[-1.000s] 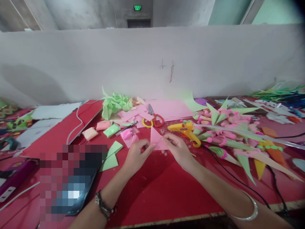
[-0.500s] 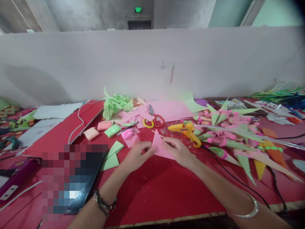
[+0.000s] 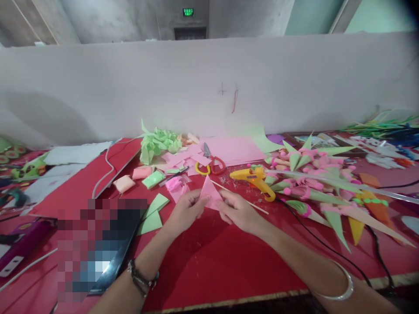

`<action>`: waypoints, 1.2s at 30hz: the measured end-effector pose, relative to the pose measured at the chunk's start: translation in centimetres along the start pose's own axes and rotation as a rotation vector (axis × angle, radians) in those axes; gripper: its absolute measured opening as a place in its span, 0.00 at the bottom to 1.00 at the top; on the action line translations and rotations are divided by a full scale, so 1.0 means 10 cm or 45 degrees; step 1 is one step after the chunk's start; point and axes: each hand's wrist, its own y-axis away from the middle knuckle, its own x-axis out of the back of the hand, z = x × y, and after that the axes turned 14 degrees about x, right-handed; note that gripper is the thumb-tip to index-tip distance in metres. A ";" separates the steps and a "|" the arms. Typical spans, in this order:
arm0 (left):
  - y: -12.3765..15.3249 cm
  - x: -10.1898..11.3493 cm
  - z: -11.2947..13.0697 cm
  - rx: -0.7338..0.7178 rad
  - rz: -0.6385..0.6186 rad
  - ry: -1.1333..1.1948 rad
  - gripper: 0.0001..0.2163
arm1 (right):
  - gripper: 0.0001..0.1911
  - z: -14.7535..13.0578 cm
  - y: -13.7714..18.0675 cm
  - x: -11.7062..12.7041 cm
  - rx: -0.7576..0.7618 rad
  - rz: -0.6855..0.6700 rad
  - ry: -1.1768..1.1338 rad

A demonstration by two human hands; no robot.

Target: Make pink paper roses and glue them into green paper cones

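A pink paper triangle [image 3: 210, 193] is held just above the red table [image 3: 209, 261], point up. My left hand [image 3: 186, 211] pinches its left edge. My right hand [image 3: 237, 211] pinches its right lower edge, fingers curled round the paper. A thin wooden stick [image 3: 248, 201] lies on the table just behind my right hand. Two green paper triangles [image 3: 153, 213] lie to the left of my left hand.
A yellow glue gun [image 3: 255, 179] with a black cord lies right of the hands. Scissors [image 3: 209, 163] rest on pink paper scraps behind. Finished pink and green paper cones [image 3: 314, 183] fill the right side. A dark phone or tablet [image 3: 108, 257] lies at left.
The pink triangle has been turned and drawn in between both hands, now smaller in view. The wooden stick behind it has come into sight.
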 end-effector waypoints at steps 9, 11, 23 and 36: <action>0.03 0.00 0.04 0.070 0.124 0.052 0.15 | 0.09 -0.03 0.00 0.03 -0.041 -0.118 -0.130; 0.03 0.00 0.05 0.080 0.119 0.061 0.14 | 0.10 -0.04 0.01 0.02 -0.049 -0.118 -0.101; -0.01 0.02 -0.02 0.083 0.169 0.052 0.19 | 0.34 0.05 0.05 0.00 0.315 0.191 0.306; 0.00 0.03 0.00 0.182 0.073 0.169 0.18 | 0.15 0.00 0.01 0.11 0.624 -0.051 0.415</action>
